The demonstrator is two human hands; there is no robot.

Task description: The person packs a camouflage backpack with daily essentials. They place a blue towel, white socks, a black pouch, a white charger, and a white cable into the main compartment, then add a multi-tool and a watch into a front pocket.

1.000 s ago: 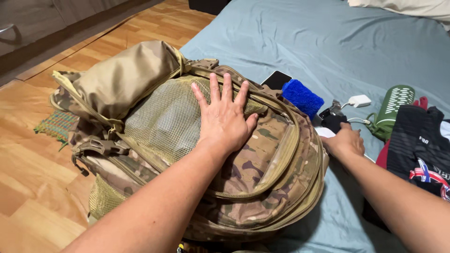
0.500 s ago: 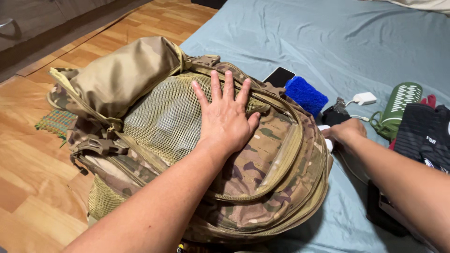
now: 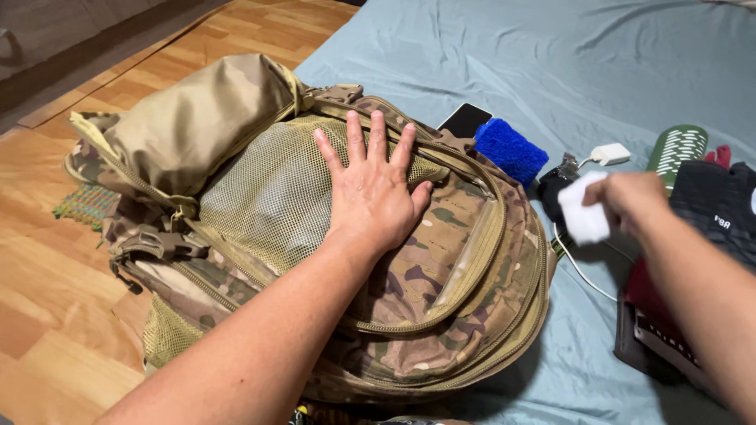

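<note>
Blue-grey bedsheet point(image 3: 598, 71) covered the bed; wood floor point(image 3: 47, 315) lay beyond its edge.

Backpack point(image 3: 441, 299): camouflage, stuffed full, lying at the bed's edge and overhanging the floor. Tan mesh panel point(image 3: 276, 197) on its upper face; tan flap point(image 3: 197, 118) bulging past the mesh on the floor side.

Left hand point(image 3: 374, 193): flat on the backpack, fingers spread, palm pressing where the mesh met the camouflage pocket. It gripped nothing.

Right hand point(image 3: 634, 201): lifted above the sheet, blurred, closed on a white item point(image 3: 584, 216). The item stuck out from the hand on the backpack side. Its kind could not be told.

Beyond the left fingertips: black phone point(image 3: 466, 120), partly tucked behind the backpack's rim, with a blue brush point(image 3: 512, 149) just beside it.

Between the brush and the right hand: a small black object point(image 3: 554, 189), with a white charger point(image 3: 610, 153) beyond it. White cable point(image 3: 583, 271) trailed over the sheet below the white item.

Past the right hand: green bottle point(image 3: 677, 145), and dark clothing point(image 3: 720, 212) beside it. Under the right forearm: a dark flat object point(image 3: 650, 350) on the sheet.

Off the backpack's far side, on the floor: a striped woven mat point(image 3: 79, 206).
</note>
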